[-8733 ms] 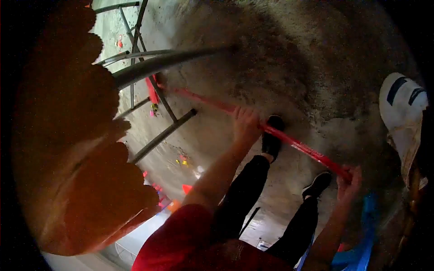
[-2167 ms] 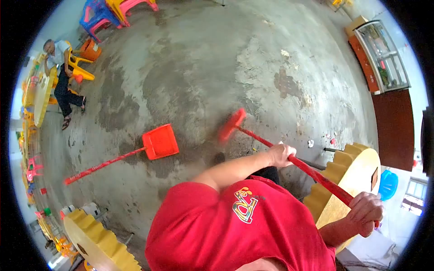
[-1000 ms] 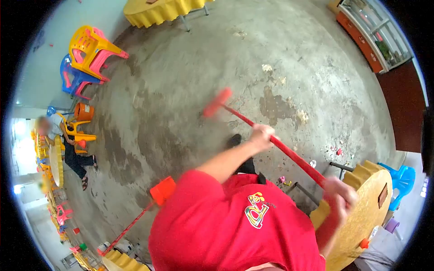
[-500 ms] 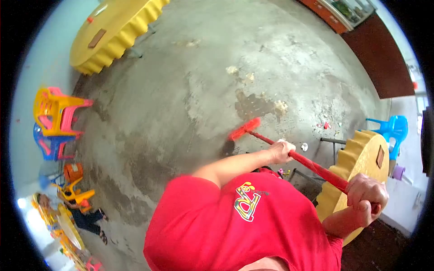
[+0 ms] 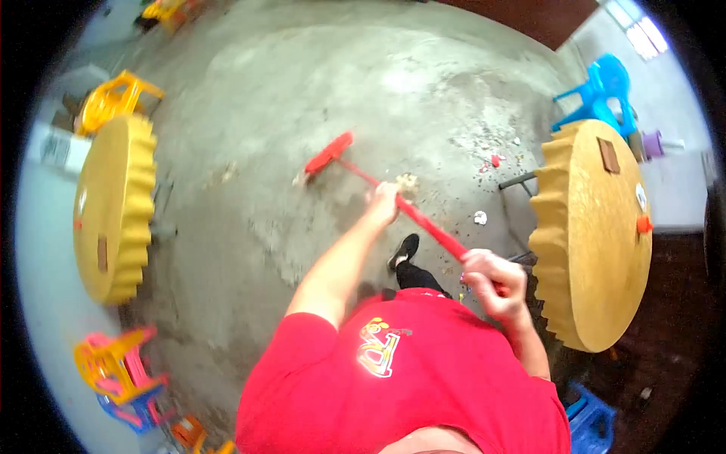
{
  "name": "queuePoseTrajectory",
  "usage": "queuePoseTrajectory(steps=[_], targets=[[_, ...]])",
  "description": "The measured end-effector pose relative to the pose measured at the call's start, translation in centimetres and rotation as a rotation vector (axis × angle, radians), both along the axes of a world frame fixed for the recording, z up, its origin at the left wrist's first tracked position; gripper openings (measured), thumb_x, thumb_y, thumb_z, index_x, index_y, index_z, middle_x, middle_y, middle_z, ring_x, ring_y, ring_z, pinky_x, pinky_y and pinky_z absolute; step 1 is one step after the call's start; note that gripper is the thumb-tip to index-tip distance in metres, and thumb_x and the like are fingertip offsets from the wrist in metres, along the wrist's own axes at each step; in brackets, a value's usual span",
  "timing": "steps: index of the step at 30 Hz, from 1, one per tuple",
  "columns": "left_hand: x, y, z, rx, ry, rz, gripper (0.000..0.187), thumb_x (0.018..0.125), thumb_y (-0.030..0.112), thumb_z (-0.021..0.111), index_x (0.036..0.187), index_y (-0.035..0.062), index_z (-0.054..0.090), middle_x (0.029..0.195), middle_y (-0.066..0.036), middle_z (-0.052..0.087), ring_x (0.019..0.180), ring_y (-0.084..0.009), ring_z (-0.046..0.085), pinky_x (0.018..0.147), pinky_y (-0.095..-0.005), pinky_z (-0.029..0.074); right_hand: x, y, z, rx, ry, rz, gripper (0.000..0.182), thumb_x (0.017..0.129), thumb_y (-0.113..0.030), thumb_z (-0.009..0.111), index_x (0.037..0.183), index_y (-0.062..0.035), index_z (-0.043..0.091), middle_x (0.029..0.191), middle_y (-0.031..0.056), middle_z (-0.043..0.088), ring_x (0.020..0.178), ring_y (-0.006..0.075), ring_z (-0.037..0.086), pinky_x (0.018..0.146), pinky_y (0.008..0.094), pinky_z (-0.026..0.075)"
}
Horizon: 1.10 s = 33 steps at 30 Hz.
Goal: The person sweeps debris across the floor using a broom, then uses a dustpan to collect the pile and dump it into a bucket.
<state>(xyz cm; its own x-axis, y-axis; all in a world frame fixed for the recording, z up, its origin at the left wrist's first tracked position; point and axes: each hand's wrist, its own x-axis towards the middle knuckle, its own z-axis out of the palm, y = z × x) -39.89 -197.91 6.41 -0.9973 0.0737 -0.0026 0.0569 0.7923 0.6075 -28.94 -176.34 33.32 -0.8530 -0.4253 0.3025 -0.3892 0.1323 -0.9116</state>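
Head view, both hands' fingers wrapped around red broom handle, shirt logo lettering unreadable

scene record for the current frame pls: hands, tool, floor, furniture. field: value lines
left hand: gripping the broom handle lower down, nearer the head
right hand: gripping the handle's upper end
red broom: held at a slant, red head down on the floor
concrete floor: grey, patchy; small litter near the right table
right yellow round table: beside the right hand
left yellow round table: across the floor
blue plastic chair: behind the right table
stacked plastic chairs: lower left
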Motion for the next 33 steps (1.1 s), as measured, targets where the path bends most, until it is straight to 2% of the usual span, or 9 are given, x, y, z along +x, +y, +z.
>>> queuePoseTrajectory(steps=[5, 8, 12, 17, 24, 28, 31, 32, 33], targets=[[-4.5, 6.7, -2.1, 0.268, -0.269, -0.193, 0.031, 0.074, 0.041, 0.069, 0.08, 0.012, 0.059, 0.089, -0.011, 0.061, 0.093, -0.0313, 0.057, 0.082, -0.0441, 0.043, -5.5, 5.9, 3.3, -0.077, -0.071, -0.13, 0.011, 0.077, 0.008, 0.059, 0.067, 0.0044, 0.054, 0.065, 0.0091, 0.056, 0.063, 0.0216, 0.057, 0.063, 0.0322, 0.047], [-7.6, 11.3, -0.7, 0.076, -0.124, -0.554, 0.018, 0.076, 0.028, 0.065, 0.078, 0.0114, 0.058, 0.085, -0.012, 0.061, 0.09, -0.0314, 0.058, 0.081, -0.0432, 0.043, -8.4, 10.4, 6.9, -0.259, -0.079, -0.146, 0.017, 0.075, 0.011, 0.056, 0.062, 0.0031, 0.05, 0.059, 0.0097, 0.055, 0.055, 0.0207, 0.052, 0.059, 0.0338, 0.047], [-9.3, 14.8, 4.8, 0.017, -0.062, -0.625, 0.012, 0.074, 0.021, 0.062, 0.079, 0.0117, 0.056, 0.083, -0.009, 0.06, 0.089, -0.0281, 0.057, 0.083, -0.0445, 0.04, -11.5, 13.3, 8.7, -0.496, -0.023, -0.205, 0.024, 0.077, 0.002, 0.058, 0.058, -0.0011, 0.043, 0.055, 0.0083, 0.052, 0.05, 0.0203, 0.049, 0.054, 0.0356, 0.045], [-18.1, 16.3, 5.3, -0.173, -0.06, -0.648, 0.041, 0.084, 0.048, 0.057, 0.072, 0.0087, 0.058, 0.081, -0.012, 0.061, 0.085, -0.0315, 0.058, 0.077, -0.0457, 0.042, -15.3, 15.0, 7.4, -0.388, 0.026, -0.313, 0.022, 0.073, 0.005, 0.058, 0.057, -0.0017, 0.045, 0.056, 0.0088, 0.053, 0.052, 0.021, 0.051, 0.058, 0.0359, 0.047], [-36.8, 16.7, -1.6, -0.085, -0.051, -0.723, 0.029, 0.074, 0.026, 0.075, 0.085, 0.0048, 0.059, 0.088, -0.017, 0.06, 0.086, -0.0366, 0.058, 0.075, -0.0455, 0.047, -23.7, 11.5, -1.8, -0.232, -0.096, -0.58, 0.008, 0.081, 0.004, 0.056, 0.075, 0.0014, 0.061, 0.077, 0.0091, 0.062, 0.075, 0.0212, 0.06, 0.077, 0.0338, 0.05], [-46.4, 17.9, -5.3, 0.074, -0.449, -1.006, 0.026, 0.076, 0.017, 0.073, 0.087, 0.0029, 0.053, 0.082, -0.01, 0.057, 0.076, -0.0225, 0.054, 0.07, -0.0363, 0.047, -29.8, 7.6, -2.7, -0.277, -0.047, -0.718, 0.035, 0.084, -0.01, 0.062, 0.058, -0.002, 0.041, 0.055, 0.009, 0.039, 0.053, 0.0245, 0.041, 0.052, 0.036, 0.034], [-51.3, 18.9, -9.1, 0.045, -0.085, -1.384, 0.02, 0.075, 0.014, 0.063, 0.089, 0.0008, 0.057, 0.082, -0.013, 0.06, 0.075, -0.0284, 0.057, 0.069, -0.0378, 0.047, -32.5, 6.8, -2.1, -0.243, -0.071, -0.901, 0.037, 0.083, -0.012, 0.064, 0.057, -0.002, 0.039, 0.052, 0.0061, 0.041, 0.05, 0.019, 0.041, 0.049, 0.0347, 0.031], [-49.6, 19.6, -2.7, 0.089, -0.492, -1.327, 0.022, 0.074, 0.014, 0.062, 0.09, -0.0006, 0.056, 0.085, -0.018, 0.062, 0.077, -0.0347, 0.058, 0.068, -0.0407, 0.047, -32.9, 6.4, -1.2, -0.278, -0.106, -0.96, 0.037, 0.083, -0.013, 0.064, 0.057, -0.002, 0.04, 0.051, 0.0054, 0.042, 0.049, 0.017, 0.041, 0.048, 0.0344, 0.031], [-49.2, 20.6, -0.6, 0.078, -0.506, -1.418, 0.022, 0.074, 0.014, 0.062, 0.09, -0.0006, 0.056, 0.086, -0.018, 0.062, 0.077, -0.0348, 0.058, 0.068, -0.0408, 0.047, -33.1, 6.1, -1.5, -0.268, -0.107, -1.017, 0.037, 0.083, -0.014, 0.064, 0.057, -0.0021, 0.041, 0.051, 0.0048, 0.044, 0.048, 0.0144, 0.039, 0.047, 0.0338, 0.03]])
